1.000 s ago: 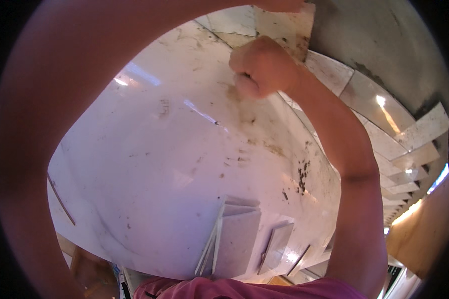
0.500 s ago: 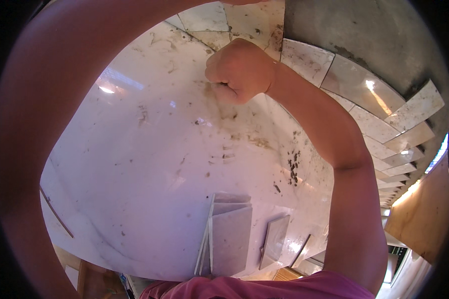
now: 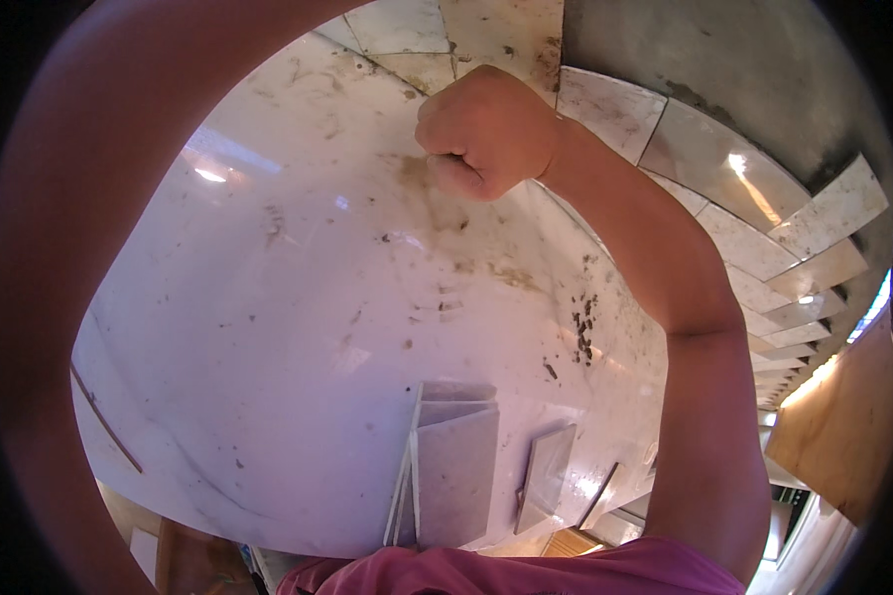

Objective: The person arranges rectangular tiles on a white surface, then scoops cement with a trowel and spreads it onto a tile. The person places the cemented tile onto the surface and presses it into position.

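My right hand [image 3: 488, 133] is closed in a fist near the back edge of a glossy white marbled countertop [image 3: 298, 317]. Nothing sticks out between its curled fingers, and a small dark gap shows at the thumb side. Just behind the fist are wall tiles [image 3: 501, 45] in pale marble, smudged with grey mortar. My left arm [image 3: 79, 198] sweeps up along the left side and leaves the picture at the top, so the left hand is out of sight.
Loose cut tiles [image 3: 456, 471] lie stacked by the near edge, with a single tile [image 3: 546, 478] beside them. Mortar crumbs [image 3: 583, 332] dot the counter's right side. Bare grey wall [image 3: 685, 50] borders staggered tiles [image 3: 824, 273]. A thin brown strip [image 3: 106, 421] lies at the left.
A sliver of hand at the top edge has gone out of the picture. The right fist appears slightly higher and further right; the view has shifted a little.
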A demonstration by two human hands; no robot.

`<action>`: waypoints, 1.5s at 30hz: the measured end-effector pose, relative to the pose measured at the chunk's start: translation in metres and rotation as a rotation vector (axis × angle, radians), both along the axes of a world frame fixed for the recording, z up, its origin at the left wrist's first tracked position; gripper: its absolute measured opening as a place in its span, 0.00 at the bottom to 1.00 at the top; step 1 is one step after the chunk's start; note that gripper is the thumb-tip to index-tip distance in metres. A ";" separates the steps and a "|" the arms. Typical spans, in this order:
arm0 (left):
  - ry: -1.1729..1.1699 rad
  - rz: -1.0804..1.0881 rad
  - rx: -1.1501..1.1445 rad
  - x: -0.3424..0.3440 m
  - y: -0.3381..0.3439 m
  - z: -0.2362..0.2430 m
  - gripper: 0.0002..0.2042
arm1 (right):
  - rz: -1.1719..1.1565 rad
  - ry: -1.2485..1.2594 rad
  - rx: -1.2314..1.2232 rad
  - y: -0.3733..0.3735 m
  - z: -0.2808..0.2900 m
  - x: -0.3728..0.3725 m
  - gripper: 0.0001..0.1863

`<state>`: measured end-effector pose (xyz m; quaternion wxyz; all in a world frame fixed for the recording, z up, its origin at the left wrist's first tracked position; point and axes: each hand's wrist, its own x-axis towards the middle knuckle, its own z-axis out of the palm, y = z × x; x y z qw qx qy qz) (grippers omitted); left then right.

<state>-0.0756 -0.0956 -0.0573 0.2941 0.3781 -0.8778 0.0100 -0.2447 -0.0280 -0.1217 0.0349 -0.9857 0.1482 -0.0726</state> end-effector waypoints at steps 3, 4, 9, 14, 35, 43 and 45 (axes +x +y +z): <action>0.014 -0.045 0.014 -0.001 0.008 0.006 0.11 | -0.066 0.032 -0.040 -0.003 0.000 -0.008 0.10; 0.018 -0.048 0.000 -0.001 0.006 0.003 0.11 | -0.083 0.050 -0.067 -0.007 0.001 -0.005 0.10; -0.031 -0.058 -0.032 0.000 0.000 0.002 0.11 | -0.091 0.086 -0.086 -0.008 -0.008 -0.009 0.09; -0.003 -0.071 -0.004 0.001 -0.001 0.000 0.11 | -0.057 0.088 -0.037 -0.004 -0.023 -0.009 0.07; 0.065 -0.108 0.027 0.006 0.014 0.007 0.10 | -0.230 0.082 0.054 0.006 -0.055 -0.011 0.08; 0.020 -0.057 0.014 0.001 0.012 0.007 0.10 | -0.154 0.060 0.046 0.001 -0.049 -0.034 0.09; 0.012 -0.036 0.002 -0.001 0.010 0.005 0.10 | -0.101 0.060 0.075 0.005 -0.055 -0.036 0.09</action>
